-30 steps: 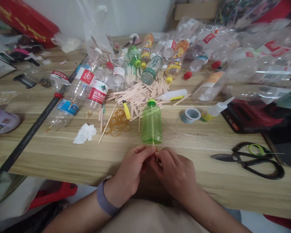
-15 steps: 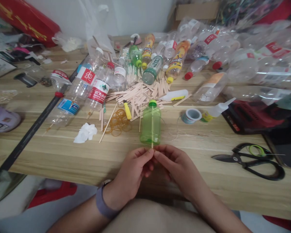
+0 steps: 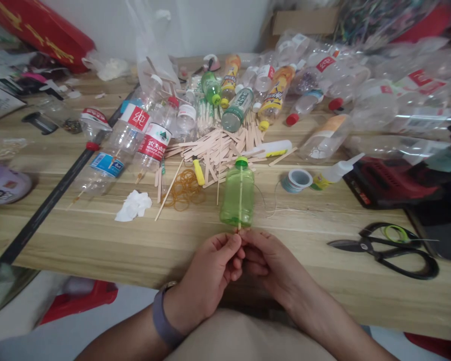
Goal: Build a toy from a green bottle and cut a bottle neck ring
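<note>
A small green plastic bottle (image 3: 231,198) lies on the wooden table in front of me, its green cap pointing away. A thin wooden stick (image 3: 240,200) runs lengthwise along the bottle and comes out at the near end. My left hand (image 3: 220,263) pinches the stick's near end between thumb and forefinger. From the other side, my right hand (image 3: 268,258) closes its fingertips on the same end, touching the left ones. What exactly lies between the fingertips is partly hidden. Rubber bands (image 3: 184,189) and another stick (image 3: 169,190) lie to the left of the bottle.
Black-handled scissors (image 3: 383,248), a thread spool (image 3: 296,180) and a glue bottle (image 3: 332,175) lie to the right. Behind are a pile of craft sticks (image 3: 206,145) and many plastic bottles (image 3: 376,105). Bottles on sticks (image 3: 135,120) and crumpled tissue (image 3: 133,205) are at left.
The green bottle has shifted slightly to the right, with its stick. My right hand has turned a little, and its fingers are more curled at the stick's end.
</note>
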`<state>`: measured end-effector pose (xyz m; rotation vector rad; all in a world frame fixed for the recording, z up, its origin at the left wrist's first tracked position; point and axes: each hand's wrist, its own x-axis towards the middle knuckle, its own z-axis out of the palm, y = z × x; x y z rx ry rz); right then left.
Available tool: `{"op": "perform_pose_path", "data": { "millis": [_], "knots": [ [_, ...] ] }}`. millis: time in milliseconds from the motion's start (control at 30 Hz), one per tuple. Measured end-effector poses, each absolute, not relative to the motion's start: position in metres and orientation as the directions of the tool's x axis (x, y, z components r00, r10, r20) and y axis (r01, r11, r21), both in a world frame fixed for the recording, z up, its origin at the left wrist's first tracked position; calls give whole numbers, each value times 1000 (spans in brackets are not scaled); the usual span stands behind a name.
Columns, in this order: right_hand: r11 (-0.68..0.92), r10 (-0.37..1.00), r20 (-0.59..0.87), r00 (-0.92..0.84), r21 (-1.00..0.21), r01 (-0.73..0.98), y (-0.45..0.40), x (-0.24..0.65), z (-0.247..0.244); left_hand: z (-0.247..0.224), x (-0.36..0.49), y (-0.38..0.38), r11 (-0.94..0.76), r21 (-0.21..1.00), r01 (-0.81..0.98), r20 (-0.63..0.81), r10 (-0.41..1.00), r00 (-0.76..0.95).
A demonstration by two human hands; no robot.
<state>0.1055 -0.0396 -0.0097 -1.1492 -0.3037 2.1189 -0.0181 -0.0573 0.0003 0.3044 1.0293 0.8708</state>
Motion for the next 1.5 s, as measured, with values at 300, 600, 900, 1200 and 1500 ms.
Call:
{"op": "perform_pose_path", "data": {
  "millis": [300,600,900,1200,1500],
  "knots": [
    [-731,660,-660,-358,-456,-508,-39,104,-6,1,-18,-56,630,608,-482,-609,760,225],
    [-727,672,-649,-358,-481,-491,-40,101,-8,-5,-22,-49,678,624,-387,-634,730,257],
    [-784,619,-666,-415,-501,-367,-37,133,7,5,-22,-51,623,575,-531,-611,758,227],
    [-812,442,-631,-638,-583,14,-22,157,9,11,-19,-57,583,484,-653,-641,744,189],
    [-272,797,-352,-490,-935,228,-21,149,14,11,-16,-60,569,610,-552,-564,801,201]
  ]
}}
